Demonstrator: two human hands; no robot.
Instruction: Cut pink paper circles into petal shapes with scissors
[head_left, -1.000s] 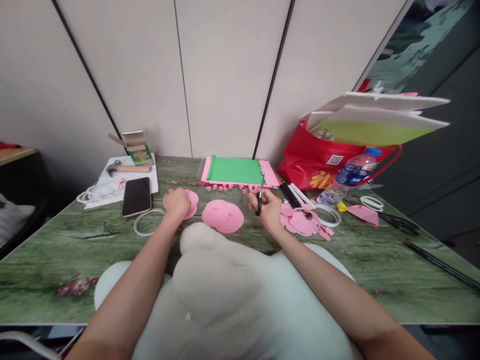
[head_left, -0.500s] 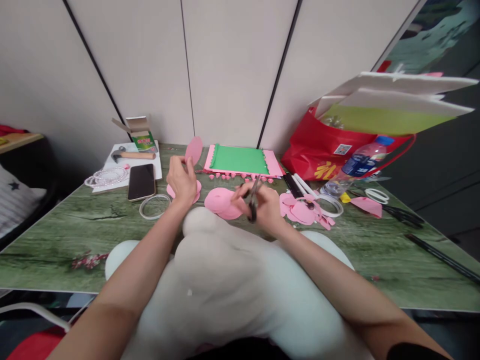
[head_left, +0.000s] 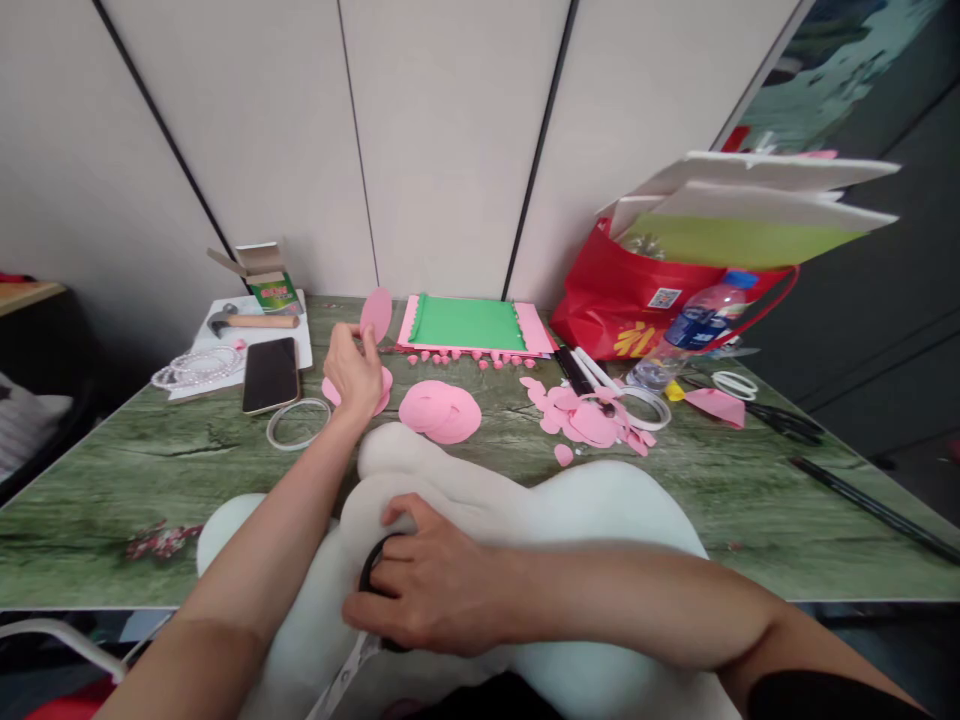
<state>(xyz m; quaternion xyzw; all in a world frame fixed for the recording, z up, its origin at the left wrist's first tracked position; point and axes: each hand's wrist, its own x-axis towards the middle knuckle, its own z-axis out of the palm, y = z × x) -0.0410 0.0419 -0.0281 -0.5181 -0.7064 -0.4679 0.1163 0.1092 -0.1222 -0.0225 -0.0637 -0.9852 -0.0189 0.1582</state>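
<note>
Between the fingers of my left hand (head_left: 354, 368) a pink paper oval (head_left: 376, 314) stands upright above the table. More pink paper pieces (head_left: 384, 392) lie just behind that hand, partly covered by it. My right hand (head_left: 431, 585) grips black-handled scissors (head_left: 346, 672), its fingers around the handles; the blades point down toward my lap, over the pale plush (head_left: 600, 520). A pile of pink ovals (head_left: 442, 412) lies on the table to the right of my left hand. Small pink scraps (head_left: 589, 418) are scattered farther right.
A green sheet on pink paper (head_left: 472, 325) lies at the back. At left are a phone (head_left: 271, 375), a hammer (head_left: 259, 320), a bead string (head_left: 196, 368) and a tape roll (head_left: 297, 424). A red bag (head_left: 581, 310) and a water bottle (head_left: 697, 325) stand at right.
My right hand has swung down from above the pink ovals to my lap with the scissors, blades now pointing down. My left hand still holds the pink oval. The view has shifted slightly right.
</note>
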